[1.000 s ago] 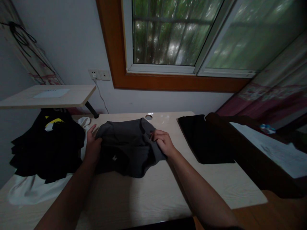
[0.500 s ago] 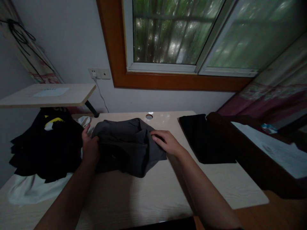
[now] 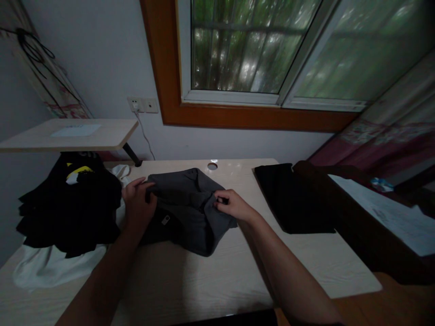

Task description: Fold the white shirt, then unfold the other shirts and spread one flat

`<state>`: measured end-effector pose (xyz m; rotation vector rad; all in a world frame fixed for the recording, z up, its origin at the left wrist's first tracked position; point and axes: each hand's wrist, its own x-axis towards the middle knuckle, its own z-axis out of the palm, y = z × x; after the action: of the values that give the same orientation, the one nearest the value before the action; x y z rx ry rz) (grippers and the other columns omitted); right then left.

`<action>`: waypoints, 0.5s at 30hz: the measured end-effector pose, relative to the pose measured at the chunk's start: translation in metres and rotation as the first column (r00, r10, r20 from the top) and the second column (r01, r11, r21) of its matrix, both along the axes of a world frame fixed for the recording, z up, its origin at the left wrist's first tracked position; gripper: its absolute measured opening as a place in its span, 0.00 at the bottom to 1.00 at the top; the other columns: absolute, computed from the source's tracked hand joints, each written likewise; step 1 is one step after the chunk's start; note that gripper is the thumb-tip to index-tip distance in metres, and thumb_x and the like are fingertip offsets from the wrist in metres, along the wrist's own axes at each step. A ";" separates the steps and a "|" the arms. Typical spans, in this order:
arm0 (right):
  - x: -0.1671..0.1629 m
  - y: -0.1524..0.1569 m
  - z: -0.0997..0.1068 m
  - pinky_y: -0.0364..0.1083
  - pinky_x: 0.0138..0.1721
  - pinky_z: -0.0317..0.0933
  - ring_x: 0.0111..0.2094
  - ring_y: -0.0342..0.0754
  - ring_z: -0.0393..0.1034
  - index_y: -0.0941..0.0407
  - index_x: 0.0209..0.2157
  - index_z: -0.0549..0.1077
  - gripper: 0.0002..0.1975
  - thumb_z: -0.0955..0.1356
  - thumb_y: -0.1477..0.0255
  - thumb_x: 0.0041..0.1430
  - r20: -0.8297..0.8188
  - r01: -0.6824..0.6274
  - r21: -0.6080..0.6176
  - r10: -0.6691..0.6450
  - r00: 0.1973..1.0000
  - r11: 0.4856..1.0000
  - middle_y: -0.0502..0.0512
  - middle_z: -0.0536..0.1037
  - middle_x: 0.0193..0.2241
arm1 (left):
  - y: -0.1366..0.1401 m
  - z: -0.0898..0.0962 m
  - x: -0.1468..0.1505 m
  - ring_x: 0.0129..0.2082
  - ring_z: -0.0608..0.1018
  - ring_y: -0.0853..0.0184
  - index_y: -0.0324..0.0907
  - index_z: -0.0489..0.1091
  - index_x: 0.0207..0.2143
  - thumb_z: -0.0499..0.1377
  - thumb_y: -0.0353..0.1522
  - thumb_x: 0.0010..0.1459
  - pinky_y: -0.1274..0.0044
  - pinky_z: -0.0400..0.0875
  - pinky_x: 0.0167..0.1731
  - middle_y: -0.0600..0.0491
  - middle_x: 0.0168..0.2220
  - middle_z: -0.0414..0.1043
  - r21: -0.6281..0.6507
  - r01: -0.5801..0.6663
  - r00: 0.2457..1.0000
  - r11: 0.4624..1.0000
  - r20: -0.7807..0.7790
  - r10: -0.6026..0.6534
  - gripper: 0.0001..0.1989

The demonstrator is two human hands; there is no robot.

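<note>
A crumpled dark grey garment [image 3: 183,190] lies on the pale wood-grain table, its kind not clear from its folds. A small white label [image 3: 165,220] shows on its darker lower left part. My right hand [image 3: 234,204] pinches a fold at the garment's right side between thumb and fingers. At the left edge, my left hand [image 3: 138,203] has its thumb and fingers curled around the cloth. Close by on the left is a pile of black clothes [image 3: 71,208], with white cloth [image 3: 57,267] under it.
A folded black cloth item [image 3: 292,197] lies at the table's right. Above the pile stands a raised shelf [image 3: 112,136] on a black leg. Papers [image 3: 384,213] rest on dark furniture to the right. A socket with a plugged-in cable [image 3: 142,105] is on the wall beside the window.
My left hand has shifted right over the garment's edge and turned its fingers inward. My right hand has closed on a fold. The garment lies flatter, and its white label shows more.
</note>
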<state>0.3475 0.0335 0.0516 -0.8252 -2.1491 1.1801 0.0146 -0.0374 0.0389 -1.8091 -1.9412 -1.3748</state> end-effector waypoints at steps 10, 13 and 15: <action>0.012 0.001 0.013 0.46 0.27 0.55 0.24 0.46 0.56 0.53 0.21 0.57 0.12 0.65 0.64 0.46 -0.486 0.197 -0.314 -0.336 0.807 0.929 0.49 0.59 0.21 | -0.012 -0.004 0.026 0.44 0.76 0.62 0.47 0.75 0.49 0.57 0.37 0.65 0.70 0.71 0.46 0.48 0.44 0.76 -0.451 0.602 0.700 0.658 -0.097 -0.707 0.12; 0.023 0.007 0.022 0.51 0.34 0.62 0.28 0.51 0.61 0.52 0.20 0.56 0.15 0.63 0.58 0.51 -0.593 0.265 -0.292 -0.392 0.704 0.919 0.52 0.61 0.21 | -0.013 -0.004 0.026 0.46 0.76 0.61 0.45 0.76 0.47 0.62 0.40 0.61 0.70 0.71 0.47 0.47 0.45 0.74 -0.499 0.619 0.689 0.607 -0.028 -0.724 0.14; 0.032 0.011 0.027 0.54 0.37 0.64 0.30 0.52 0.63 0.51 0.20 0.58 0.17 0.62 0.56 0.53 -0.664 0.303 -0.288 -0.417 0.621 0.909 0.54 0.62 0.22 | -0.013 -0.003 0.026 0.46 0.76 0.61 0.45 0.74 0.50 0.66 0.39 0.57 0.71 0.71 0.47 0.47 0.46 0.73 -0.512 0.616 0.695 0.599 -0.005 -0.719 0.19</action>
<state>0.3796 0.0443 0.0787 -0.6581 -1.1891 1.1876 0.0410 -0.0508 0.0356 -3.0211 -1.6134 -0.7658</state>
